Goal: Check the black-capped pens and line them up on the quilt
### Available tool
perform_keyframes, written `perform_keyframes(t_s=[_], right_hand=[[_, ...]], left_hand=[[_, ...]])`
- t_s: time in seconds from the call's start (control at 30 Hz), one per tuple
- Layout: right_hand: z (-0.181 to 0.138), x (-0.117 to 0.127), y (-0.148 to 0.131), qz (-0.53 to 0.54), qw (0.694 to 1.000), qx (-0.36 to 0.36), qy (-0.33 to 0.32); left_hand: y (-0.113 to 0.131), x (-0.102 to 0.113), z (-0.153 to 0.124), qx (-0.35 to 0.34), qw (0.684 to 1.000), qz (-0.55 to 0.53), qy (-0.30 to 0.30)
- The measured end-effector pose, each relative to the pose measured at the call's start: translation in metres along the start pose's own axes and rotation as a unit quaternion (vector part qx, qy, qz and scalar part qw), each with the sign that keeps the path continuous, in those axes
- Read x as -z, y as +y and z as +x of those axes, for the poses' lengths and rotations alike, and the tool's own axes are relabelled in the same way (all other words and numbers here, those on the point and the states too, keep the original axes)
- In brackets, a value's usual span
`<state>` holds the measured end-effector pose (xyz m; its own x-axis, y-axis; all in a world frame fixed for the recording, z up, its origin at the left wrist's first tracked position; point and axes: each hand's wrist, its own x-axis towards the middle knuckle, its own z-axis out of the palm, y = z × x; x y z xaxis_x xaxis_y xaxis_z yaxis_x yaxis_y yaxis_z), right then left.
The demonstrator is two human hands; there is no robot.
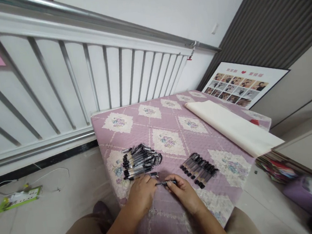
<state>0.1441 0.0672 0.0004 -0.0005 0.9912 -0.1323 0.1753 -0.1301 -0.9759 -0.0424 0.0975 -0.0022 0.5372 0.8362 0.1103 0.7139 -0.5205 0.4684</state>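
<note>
A black pen (165,183) lies level between my two hands, low over the near part of the purple quilted cover (165,209). My left hand (143,192) has its fingers closed around the pen's left end and hides it. With thumb and fingers, my right hand (181,188) pinches the dark right end. Just beyond my left hand is a heap of loose pens (135,163), with several dark caps (145,149) on and beside them. Past my right hand, several pens (199,168) lie side by side in a slanted row.
A cream folded sheet (229,124) lies across the right side of the covered surface. Behind stands a white radiator (98,74) with a pipe. A photo board (241,82) leans at the far right. On the floor at left lies a green power strip (22,196) with cables.
</note>
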Motion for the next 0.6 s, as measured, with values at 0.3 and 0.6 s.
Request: perform_keyframes(t_s=[0.3,0.6], right_hand=[[-0.0019,-0.0009,-0.0079,0.008,0.999,0.008,-0.031],[-0.0016,-0.0071,-0.0074,0.041,0.999,-0.007,0.012]], left_hand=[[0.0013,-0.0032,0.0016,-0.028,0.999,0.013,0.016],[0.0066,-0.0009,0.0001,-0.007,1.000,0.014,0.023]])
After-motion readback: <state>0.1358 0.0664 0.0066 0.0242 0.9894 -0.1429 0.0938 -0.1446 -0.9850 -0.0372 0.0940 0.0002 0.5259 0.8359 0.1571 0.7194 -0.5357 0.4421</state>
